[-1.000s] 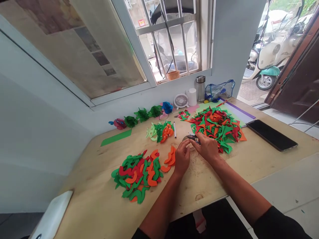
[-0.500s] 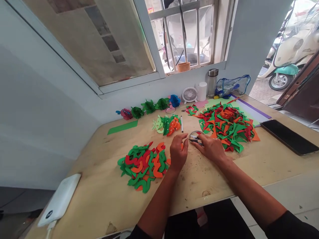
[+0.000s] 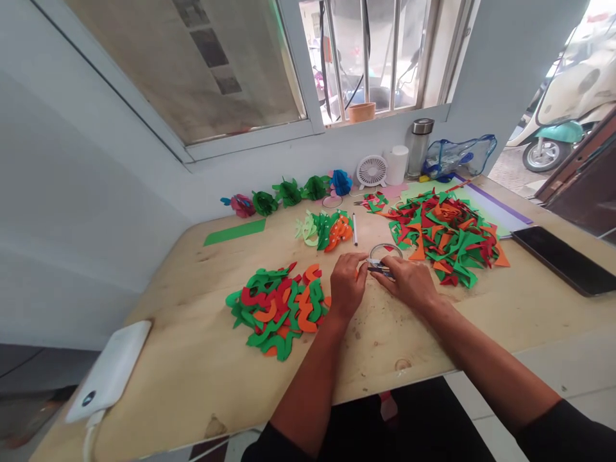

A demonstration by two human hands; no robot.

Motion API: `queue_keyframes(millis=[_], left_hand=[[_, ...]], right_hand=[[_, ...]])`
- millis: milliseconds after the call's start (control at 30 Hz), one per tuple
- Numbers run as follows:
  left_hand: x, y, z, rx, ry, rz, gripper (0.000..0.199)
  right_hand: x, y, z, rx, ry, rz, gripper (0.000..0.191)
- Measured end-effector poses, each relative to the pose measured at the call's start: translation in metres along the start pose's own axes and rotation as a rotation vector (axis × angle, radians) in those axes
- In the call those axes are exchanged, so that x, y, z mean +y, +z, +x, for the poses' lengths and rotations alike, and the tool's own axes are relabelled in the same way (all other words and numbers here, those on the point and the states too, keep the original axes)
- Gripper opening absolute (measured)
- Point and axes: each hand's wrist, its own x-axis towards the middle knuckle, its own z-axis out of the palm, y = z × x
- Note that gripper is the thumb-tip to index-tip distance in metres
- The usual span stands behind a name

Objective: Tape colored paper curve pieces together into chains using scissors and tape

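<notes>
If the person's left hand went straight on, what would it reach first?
The left hand would probably meet the small scissors in the right hand, though depth is hard to judge from this view.

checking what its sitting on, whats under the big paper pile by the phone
A light green sheet and a purple strip show past the far edge of the paper pile; what lies under its middle is covered and cannot be seen.

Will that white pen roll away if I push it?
Probably yes. The white pen looks thin and round, so a sideways push would likely start it rolling. It also looks light, so a small push may be enough. The wooden table looks flat, so it probably wouldn't roll by itself.
</notes>
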Motion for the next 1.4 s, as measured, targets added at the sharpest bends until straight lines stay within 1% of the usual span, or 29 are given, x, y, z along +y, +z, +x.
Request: queue_keyframes(millis=[133,233,367,433,500,633,733,933,1233,1400], left_hand=[[0.0006,-0.0008,-0.0004,0.002,-0.004,-0.016,0.011],[-0.0001,-0.0002,-0.0017,0.0,-0.034,-0.048,0.007],[-0.0023,0.0007,-0.0025,0.006,-0.135,-0.158,0.006],[-0.0031,0.0002,-0.0021,0.023,-0.201,-0.233,0.007],[-0.0029,-0.0011,-0.0016,0.026,-0.232,-0.288,0.01],[-0.0002,-0.0034,-0.0018,-0.026,-0.194,-0.334,0.029],[0.0018,-0.0038,-0.0025,-0.05,-0.159,-0.307,0.035],[0.0013,-0.0022,-0.0045,-0.026,-0.096,-0.206,0.04],[0.0003,-0.0004,-0.006,0.002,-0.022,-0.116,0.039],[0.0013,0.0028,-0.0064,0.028,-0.046,-0.104,0.039]], right_hand=[[-0.0001,0.0003,0.0004,-0.031,0.003,0.007,0.037],[0.0004,0.0006,0.0008,-0.046,0.006,0.017,0.037],[0.0005,0.0011,0.0007,-0.049,0.004,0.023,0.036],[0.0,0.0011,0.0004,-0.056,-0.001,0.02,0.036],[-0.0009,0.001,0.0001,-0.066,-0.007,0.017,0.036],[-0.0027,0.001,-0.0001,-0.089,-0.016,0.007,0.038],[-0.0031,0.0014,0.0001,-0.108,-0.018,0.001,0.038],[-0.003,0.0018,0.0003,-0.129,-0.014,0.018,0.039],[-0.0046,0.0005,0.0001,-0.153,-0.009,0.029,0.038],[-0.0059,-0.0011,0.0006,-0.165,0.002,0.056,0.036]])
